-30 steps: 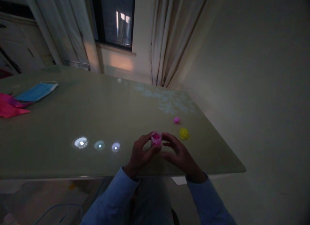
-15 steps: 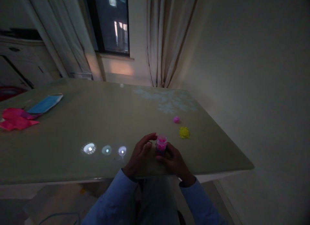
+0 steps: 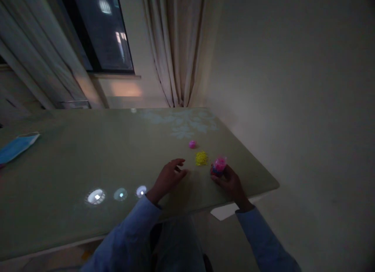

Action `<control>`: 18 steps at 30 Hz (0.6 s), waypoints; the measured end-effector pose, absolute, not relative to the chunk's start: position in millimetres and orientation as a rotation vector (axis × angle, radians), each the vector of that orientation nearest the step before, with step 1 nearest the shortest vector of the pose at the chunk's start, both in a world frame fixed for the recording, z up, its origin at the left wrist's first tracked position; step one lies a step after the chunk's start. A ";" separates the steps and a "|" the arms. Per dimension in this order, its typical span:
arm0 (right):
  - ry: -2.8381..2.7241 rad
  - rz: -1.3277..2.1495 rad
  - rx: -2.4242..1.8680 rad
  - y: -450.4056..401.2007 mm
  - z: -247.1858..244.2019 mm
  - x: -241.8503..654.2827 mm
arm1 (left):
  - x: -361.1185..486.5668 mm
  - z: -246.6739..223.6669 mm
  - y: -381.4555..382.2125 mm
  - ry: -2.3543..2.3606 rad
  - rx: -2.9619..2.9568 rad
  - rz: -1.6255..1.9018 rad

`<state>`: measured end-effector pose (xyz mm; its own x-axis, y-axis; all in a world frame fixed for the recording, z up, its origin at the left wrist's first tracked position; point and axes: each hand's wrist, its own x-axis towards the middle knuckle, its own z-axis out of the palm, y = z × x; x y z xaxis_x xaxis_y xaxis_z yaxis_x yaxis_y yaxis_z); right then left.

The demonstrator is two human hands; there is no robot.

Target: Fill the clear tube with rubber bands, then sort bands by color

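Observation:
My right hand [image 3: 231, 183] is wrapped round a small clear jar [image 3: 219, 165] with pink contents, just above or on the table toward its right side. The jar leans a little, and its lower part looks dark blue and red. My left hand [image 3: 170, 175] is over the table with fingers apart and nothing in them. Between the hands, slightly farther off, lies a small heap of thin yellow strands [image 3: 201, 158], perhaps rubber bands. Behind that heap sits a small pink lump [image 3: 192, 144], its kind too small to make out.
The pale green glossy table [image 3: 96, 147] reflects several lights near its front. A blue face mask [image 3: 17, 146] lies at the far left. A wall [image 3: 278, 88] runs along the right side; a curtain [image 3: 175, 49] hangs behind the table.
My right hand has carried the jar to the right, past the yellow heap. My left hand has come away from the jar. The view has turned to the right.

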<state>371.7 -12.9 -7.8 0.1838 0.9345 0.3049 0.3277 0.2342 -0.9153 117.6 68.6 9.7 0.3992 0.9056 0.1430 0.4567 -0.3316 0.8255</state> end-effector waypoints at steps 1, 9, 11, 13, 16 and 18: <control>-1.317 0.661 -1.330 -13.0 -8.2 379.3 | 128.9 12.4 72.9 1.171 2.023 0.766; -1.107 0.736 -1.346 -15.2 -6.5 387.0 | 187.6 14.8 105.4 1.112 2.474 0.428; -1.114 0.755 -1.339 -14.9 -7.3 386.0 | 190.5 12.2 111.8 1.122 2.492 0.407; -1.116 0.771 -1.330 -14.3 -8.3 386.3 | 190.3 11.1 117.1 1.117 2.519 0.393; -1.115 0.790 -1.324 -14.0 -9.0 387.0 | 187.9 13.5 123.4 1.038 2.618 0.349; -1.115 0.795 -1.325 -14.1 -8.7 386.9 | 187.2 16.8 126.1 0.968 2.697 0.309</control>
<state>386.9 -14.1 -8.7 0.3135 0.9348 0.1672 0.1463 0.1264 -0.9811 187.2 126.1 16.8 0.7554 0.6458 0.1110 0.5907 -0.7445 0.3110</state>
